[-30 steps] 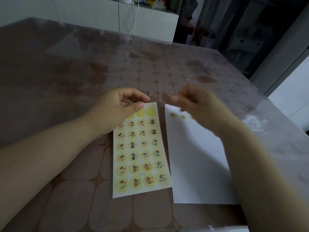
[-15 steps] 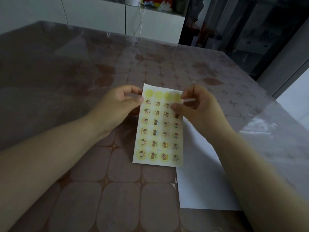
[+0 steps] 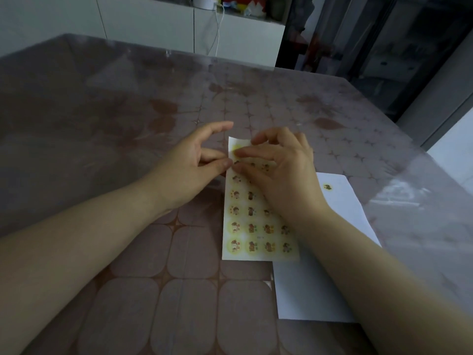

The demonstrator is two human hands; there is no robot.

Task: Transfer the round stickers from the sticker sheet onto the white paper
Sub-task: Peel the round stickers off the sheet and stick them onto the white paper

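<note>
The yellow sticker sheet [image 3: 256, 226] with rows of round cartoon stickers lies in the middle, its right edge overlapping the white paper [image 3: 307, 290]. My left hand [image 3: 189, 170] pinches the sheet's upper left edge between thumb and a finger, with the index finger stretched out above. My right hand [image 3: 284, 172] reaches across the top of the sheet. Its curled index finger and thumb meet on a round sticker [image 3: 236, 163] near the top left corner. One sticker [image 3: 327, 186] sits on the paper's far end. My right hand and forearm hide much of the sheet's right side.
The table [image 3: 128, 252] has a brown patterned cloth under a clear glossy cover. Its right edge runs close to the white paper. White cabinets [image 3: 153, 24] and a dark glass door [image 3: 384, 47] stand beyond the far edge.
My right hand moved from the sheet's upper right edge across to its top left corner. The sheet sank lower toward the table and now overlaps the paper; my left hand kept its pinch.
</note>
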